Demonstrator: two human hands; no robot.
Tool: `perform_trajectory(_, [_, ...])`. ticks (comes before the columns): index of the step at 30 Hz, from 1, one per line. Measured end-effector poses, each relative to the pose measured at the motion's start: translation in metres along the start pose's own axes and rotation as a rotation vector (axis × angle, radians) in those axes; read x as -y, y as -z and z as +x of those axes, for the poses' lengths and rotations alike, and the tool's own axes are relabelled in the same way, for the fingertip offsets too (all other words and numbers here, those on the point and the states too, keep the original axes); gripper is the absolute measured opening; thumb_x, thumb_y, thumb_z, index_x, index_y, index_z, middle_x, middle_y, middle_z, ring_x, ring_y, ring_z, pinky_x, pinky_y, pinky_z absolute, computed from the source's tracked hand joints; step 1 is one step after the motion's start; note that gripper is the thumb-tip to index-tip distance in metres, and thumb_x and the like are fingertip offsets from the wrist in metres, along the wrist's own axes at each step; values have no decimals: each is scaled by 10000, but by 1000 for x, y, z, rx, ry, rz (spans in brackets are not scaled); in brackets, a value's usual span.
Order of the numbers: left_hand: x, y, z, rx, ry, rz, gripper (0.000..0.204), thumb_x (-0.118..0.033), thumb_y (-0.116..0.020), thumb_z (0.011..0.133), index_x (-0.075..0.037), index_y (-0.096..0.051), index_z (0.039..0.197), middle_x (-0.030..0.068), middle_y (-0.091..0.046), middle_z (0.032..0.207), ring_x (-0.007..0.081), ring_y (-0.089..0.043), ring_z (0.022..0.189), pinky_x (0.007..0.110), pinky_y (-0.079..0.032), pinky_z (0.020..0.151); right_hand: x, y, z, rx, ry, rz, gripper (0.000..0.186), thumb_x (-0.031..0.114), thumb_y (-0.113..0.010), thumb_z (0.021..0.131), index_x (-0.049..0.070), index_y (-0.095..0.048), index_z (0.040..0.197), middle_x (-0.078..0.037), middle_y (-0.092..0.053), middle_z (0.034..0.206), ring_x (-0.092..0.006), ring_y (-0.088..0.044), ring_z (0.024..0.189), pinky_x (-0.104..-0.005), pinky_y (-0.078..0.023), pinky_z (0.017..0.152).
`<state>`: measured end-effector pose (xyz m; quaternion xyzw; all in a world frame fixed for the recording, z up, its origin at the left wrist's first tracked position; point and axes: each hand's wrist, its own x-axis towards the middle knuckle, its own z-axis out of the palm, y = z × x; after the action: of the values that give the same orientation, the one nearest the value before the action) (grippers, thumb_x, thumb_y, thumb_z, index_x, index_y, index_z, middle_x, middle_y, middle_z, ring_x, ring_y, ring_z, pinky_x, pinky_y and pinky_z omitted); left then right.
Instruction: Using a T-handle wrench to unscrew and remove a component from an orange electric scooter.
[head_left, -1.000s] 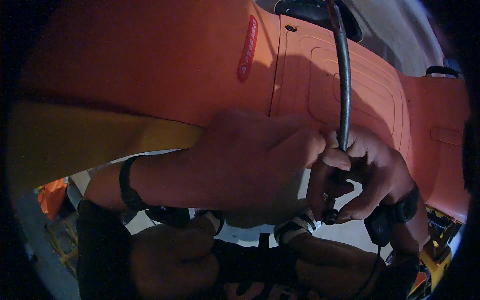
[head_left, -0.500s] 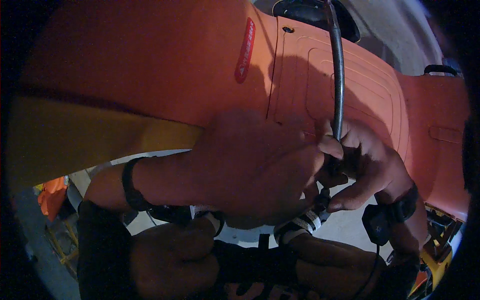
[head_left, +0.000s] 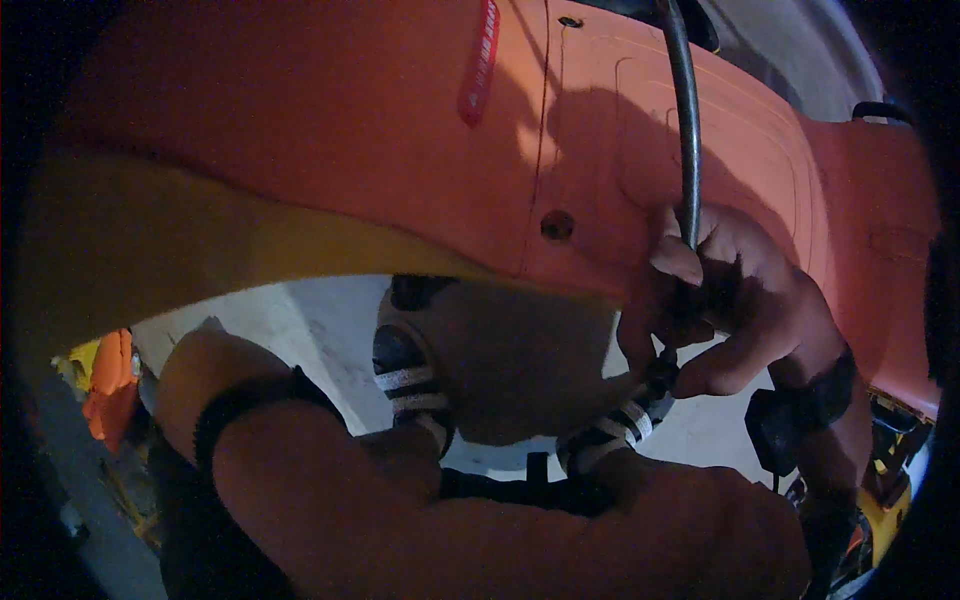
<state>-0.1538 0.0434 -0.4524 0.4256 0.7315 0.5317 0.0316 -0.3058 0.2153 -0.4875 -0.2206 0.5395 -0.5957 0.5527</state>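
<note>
My right hand (head_left: 750,300) is closed on a long dark tube (head_left: 688,150), which runs from the top edge down into my fingers. A small dark fitting (head_left: 662,372) shows below, by my fingertips. Behind them is a large orange molded panel (head_left: 330,120) with a red label (head_left: 478,65), a small upper hole (head_left: 570,22) and a larger round dark hole (head_left: 556,225) just left of my right hand. My left forearm (head_left: 290,470), with a dark wristband, lies low across the lower view; its fingers cannot be made out against my legs.
A yellow lower panel (head_left: 180,230) curves along the orange one. My feet in striped footwear (head_left: 400,380) rest on pale flooring below. Orange and yellow objects (head_left: 112,385) lie at lower left; yellow and dark parts (head_left: 885,510) are at lower right. A black handle (head_left: 880,110) sticks up at upper right.
My left hand has left the tube and dropped toward the lower edge, uncovering the round hole and my feet. My right hand still holds the tube, slightly higher in view.
</note>
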Motion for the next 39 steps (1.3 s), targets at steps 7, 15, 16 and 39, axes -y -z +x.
perform_trajectory(7, [-12,-34,-11,0,-7,-93,225,-238,-670,710,-96,-613,874,74,-588,756,242,-568,584,347,-443,513,-9,-9,-5,-60,62,37,646,16,-798,461,141,-299,852,-78,-542,659,-46,-436,479,-176,-286,403])
perform_trajectory(15, [-17,-52,-10,-33,-13,-139,241,-236,-684,697,-99,-616,884,66,-590,760,228,-568,584,335,-446,512,-5,-13,-12,-90,15,68,649,29,-794,462,141,-289,854,-91,-535,626,-54,-428,445,-183,-278,382])
perform_trajectory(16, [-20,-54,-10,-36,-9,-137,243,-236,-686,695,-100,-617,885,65,-590,761,226,-568,584,333,-447,512,-7,-12,-13,-83,18,80,648,29,-794,463,140,-290,856,-89,-534,628,-55,-427,445,-184,-280,384])
perform_trajectory(39, [-16,-9,-11,-76,-53,287,299,-232,-728,658,-110,-628,911,40,-596,773,187,-566,584,297,-456,509,-10,-13,-9,-36,9,162,638,32,-797,485,119,-327,908,-40,-495,708,-86,-426,469,-227,-337,426])
